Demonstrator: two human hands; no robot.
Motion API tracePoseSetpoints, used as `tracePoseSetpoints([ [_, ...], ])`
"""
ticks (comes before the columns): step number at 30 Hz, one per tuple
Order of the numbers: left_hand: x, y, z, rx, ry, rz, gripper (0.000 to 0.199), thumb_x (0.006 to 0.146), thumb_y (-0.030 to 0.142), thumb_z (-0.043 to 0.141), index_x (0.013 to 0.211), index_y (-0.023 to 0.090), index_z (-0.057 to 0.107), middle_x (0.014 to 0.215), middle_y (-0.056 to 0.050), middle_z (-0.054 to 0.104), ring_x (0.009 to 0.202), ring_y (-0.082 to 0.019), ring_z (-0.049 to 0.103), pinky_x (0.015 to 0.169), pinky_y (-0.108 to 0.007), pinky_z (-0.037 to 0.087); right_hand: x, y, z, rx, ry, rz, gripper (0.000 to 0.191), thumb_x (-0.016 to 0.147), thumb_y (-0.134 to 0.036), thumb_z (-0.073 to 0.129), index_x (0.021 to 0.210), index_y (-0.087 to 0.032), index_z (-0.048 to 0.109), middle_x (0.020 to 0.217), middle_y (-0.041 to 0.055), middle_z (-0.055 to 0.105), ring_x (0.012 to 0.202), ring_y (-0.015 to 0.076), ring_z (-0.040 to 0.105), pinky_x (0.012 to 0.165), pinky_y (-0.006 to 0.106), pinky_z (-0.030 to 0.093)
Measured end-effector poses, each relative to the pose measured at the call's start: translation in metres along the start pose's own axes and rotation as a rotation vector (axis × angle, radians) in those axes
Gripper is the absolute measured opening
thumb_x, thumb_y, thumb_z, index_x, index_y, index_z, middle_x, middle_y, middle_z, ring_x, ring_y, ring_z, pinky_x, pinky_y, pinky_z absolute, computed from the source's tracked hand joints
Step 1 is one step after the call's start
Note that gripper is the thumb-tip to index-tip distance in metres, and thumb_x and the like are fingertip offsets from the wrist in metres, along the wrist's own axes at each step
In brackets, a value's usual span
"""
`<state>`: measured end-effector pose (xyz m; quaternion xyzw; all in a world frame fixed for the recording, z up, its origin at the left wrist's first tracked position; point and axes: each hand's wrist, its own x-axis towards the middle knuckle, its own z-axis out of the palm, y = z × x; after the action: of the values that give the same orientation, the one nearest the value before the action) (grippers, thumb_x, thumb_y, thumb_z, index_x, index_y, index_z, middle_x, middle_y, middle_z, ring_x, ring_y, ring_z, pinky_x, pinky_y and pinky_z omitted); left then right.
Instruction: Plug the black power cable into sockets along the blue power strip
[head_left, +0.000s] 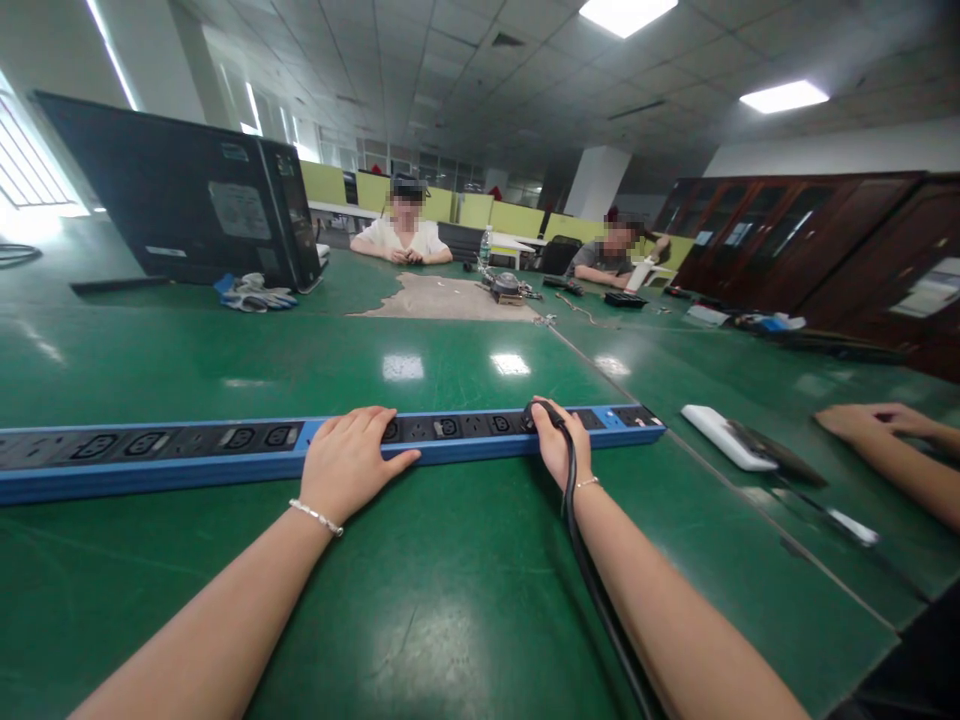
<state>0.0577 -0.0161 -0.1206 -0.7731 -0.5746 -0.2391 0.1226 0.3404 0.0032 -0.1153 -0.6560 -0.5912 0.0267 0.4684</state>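
Observation:
A long blue power strip [255, 462] with a row of black sockets lies across the green table in front of me. My left hand [346, 455] rests over it left of the middle, fingers across the top toward the far edge and thumb along the near side, gripping it. Farther right, my right hand [553, 445] is closed around a black plug at the sockets; whether the plug is seated is hidden by my fingers. From it a thick black cable [581, 540] runs down along my right forearm toward the bottom of the view.
A black computer case [202, 200] stands at the back left beside gloves [255, 293]. At right lie a white device [727, 437] and another person's hands [862, 420]. Two people sit across the table, near scattered parts [506, 285] and a bottle [485, 246].

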Motion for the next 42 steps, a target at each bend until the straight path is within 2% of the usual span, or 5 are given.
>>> tracePoseSetpoints([
  [7,0.000,-0.001,0.002,-0.021,0.001,0.001,0.057,0.077,0.057,0.047,0.117,0.018,0.054,0.117,-0.012,0.060,0.109,-0.027,0.052,0.093,-0.041,0.035,-0.002,-0.002,0.005,-0.080,-0.037,-0.060,0.037,0.083,-0.046,0.042,0.097,-0.023,0.066,0.105,0.0054,0.067,0.105,0.0226,0.056,0.101,0.044,0.028],
  [16,0.000,0.000,0.000,-0.031,-0.002,-0.001,0.054,0.077,0.056,0.048,0.117,0.019,0.054,0.118,-0.012,0.059,0.110,-0.026,0.052,0.094,-0.041,0.035,-0.010,0.000,0.017,-0.247,0.020,-0.112,0.035,0.083,-0.041,0.044,0.104,-0.021,0.065,0.111,0.0094,0.064,0.112,0.0230,0.053,0.100,0.043,0.029],
  [23,0.000,-0.001,0.000,-0.033,-0.004,0.007,0.055,0.078,0.055,0.047,0.117,0.017,0.053,0.119,-0.013,0.059,0.110,-0.027,0.051,0.093,-0.041,0.035,-0.016,-0.001,0.017,-0.289,0.043,-0.072,0.038,0.084,-0.042,0.043,0.109,-0.023,0.064,0.115,0.0080,0.062,0.119,0.0237,0.047,0.103,0.046,0.025],
  [32,-0.001,0.000,-0.002,-0.008,-0.005,0.011,0.054,0.079,0.055,0.046,0.117,0.017,0.053,0.120,-0.012,0.058,0.112,-0.026,0.051,0.094,-0.040,0.035,-0.019,0.002,0.012,-0.311,0.006,-0.118,0.040,0.085,-0.046,0.041,0.115,-0.026,0.060,0.121,0.0034,0.059,0.124,0.0267,0.040,0.103,0.050,0.023],
  [42,0.000,0.000,0.000,-0.009,-0.017,0.002,0.056,0.078,0.056,0.046,0.117,0.017,0.054,0.120,-0.012,0.058,0.112,-0.026,0.051,0.094,-0.041,0.035,-0.020,-0.003,0.016,-0.333,0.042,-0.062,0.038,0.085,-0.043,0.043,0.113,-0.025,0.062,0.115,0.0055,0.063,0.119,0.0229,0.045,0.104,0.048,0.019],
])
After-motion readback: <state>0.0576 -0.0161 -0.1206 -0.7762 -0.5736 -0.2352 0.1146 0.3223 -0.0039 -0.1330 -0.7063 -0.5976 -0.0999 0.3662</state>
